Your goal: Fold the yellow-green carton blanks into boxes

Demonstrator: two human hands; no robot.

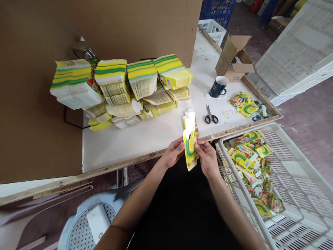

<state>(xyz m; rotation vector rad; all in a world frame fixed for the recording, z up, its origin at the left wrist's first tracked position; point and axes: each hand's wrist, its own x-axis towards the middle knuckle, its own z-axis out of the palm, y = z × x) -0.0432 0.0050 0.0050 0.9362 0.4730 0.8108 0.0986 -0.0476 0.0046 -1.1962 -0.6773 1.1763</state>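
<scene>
Between my two hands, just in front of the table edge, is a yellow and green printed carton [190,149] with white flaps sticking up at its top. My left hand [174,152] grips its left edge between thumb and fingers. On the other side my right hand [206,156] pinches the right edge, thumb on the printed face. Part of another carton shows behind it; how many are held I cannot tell. Bundles of flat cartons [109,83] are stacked at the back of the table. Black-handled scissors [211,116] lie right of the held carton.
A white plastic crate [247,187] at my right holds many filled yellow packs [244,156]. On the white table [125,146] stand a dark mug [217,88] and an open cardboard box [232,66]. Loose cartons [243,103] lie near the wooden rim. A grey stool [91,218] is below left.
</scene>
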